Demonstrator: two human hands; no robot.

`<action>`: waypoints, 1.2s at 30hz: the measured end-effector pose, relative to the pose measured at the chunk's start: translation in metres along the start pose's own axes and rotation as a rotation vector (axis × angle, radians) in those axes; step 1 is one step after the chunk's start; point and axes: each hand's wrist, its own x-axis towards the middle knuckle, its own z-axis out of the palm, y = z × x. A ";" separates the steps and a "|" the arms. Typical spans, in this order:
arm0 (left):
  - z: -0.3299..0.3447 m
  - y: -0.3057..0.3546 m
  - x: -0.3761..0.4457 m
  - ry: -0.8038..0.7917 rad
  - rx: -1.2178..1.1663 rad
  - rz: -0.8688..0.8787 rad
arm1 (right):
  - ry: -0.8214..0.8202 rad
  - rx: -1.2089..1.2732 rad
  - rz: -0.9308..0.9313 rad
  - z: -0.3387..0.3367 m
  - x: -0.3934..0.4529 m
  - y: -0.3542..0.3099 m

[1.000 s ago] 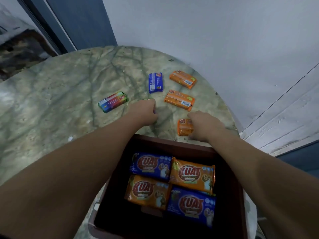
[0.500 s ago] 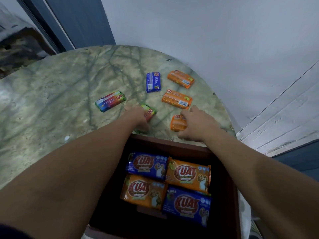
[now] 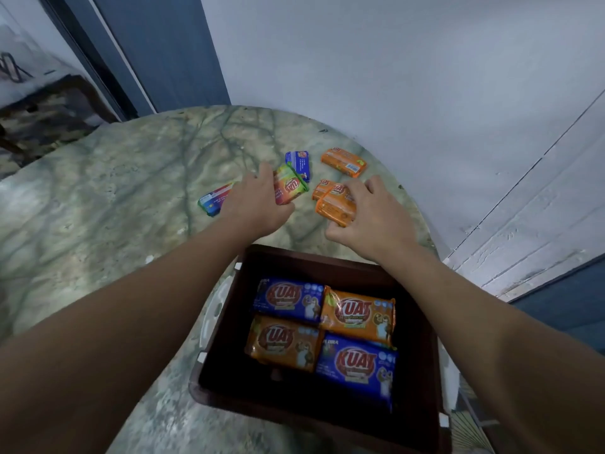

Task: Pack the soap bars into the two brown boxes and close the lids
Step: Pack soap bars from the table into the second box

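Observation:
A brown box (image 3: 226,326) stands open at the table's near edge with several wrapped soap bars (image 3: 322,332) lying flat inside, blue and orange. Beyond it my left hand (image 3: 253,204) grips a green-edged multicoloured soap bar (image 3: 289,185), lifted and tilted. My right hand (image 3: 370,211) grips an orange soap bar (image 3: 334,208), raised above the table. On the marble lie a rainbow bar (image 3: 212,201), a blue bar (image 3: 299,163), an orange bar (image 3: 343,162) and another orange bar (image 3: 322,188) partly hidden behind the held one. Only one brown box is in view.
The round marble table (image 3: 114,208) stretches left and far from the box. A white wall (image 3: 393,77) and a blue door frame (image 3: 170,54) stand behind it. The table edge curves close on the right, next to white boards.
Both hands have closed on a bar and lifted it off the marble: the left raised the multicoloured bar, the right raised the orange one.

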 end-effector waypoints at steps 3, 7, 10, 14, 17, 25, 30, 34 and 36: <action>-0.008 -0.003 -0.034 0.044 0.020 0.111 | 0.063 0.032 -0.015 -0.007 -0.025 -0.007; -0.011 -0.009 -0.085 0.065 0.057 0.243 | 0.069 0.032 -0.031 -0.011 -0.067 -0.014; -0.008 -0.011 -0.118 0.032 0.043 0.325 | 0.027 0.024 -0.066 -0.011 -0.098 -0.013; 0.004 -0.017 -0.149 -0.048 0.045 0.429 | -0.054 0.007 -0.110 -0.013 -0.128 -0.009; 0.015 -0.025 -0.169 -0.053 0.051 0.511 | -0.171 0.023 -0.126 -0.018 -0.146 -0.002; 0.022 -0.031 -0.177 -0.053 0.074 0.644 | -0.314 -0.216 -0.217 -0.015 -0.162 -0.003; 0.023 -0.033 -0.175 -0.008 0.062 0.712 | -0.338 -0.261 -0.225 -0.016 -0.164 -0.004; 0.022 -0.032 -0.179 0.008 -0.005 0.653 | -0.336 -0.245 -0.214 -0.016 -0.163 -0.005; 0.019 -0.028 -0.183 -0.069 -0.032 0.544 | -0.330 -0.229 -0.203 -0.016 -0.163 -0.004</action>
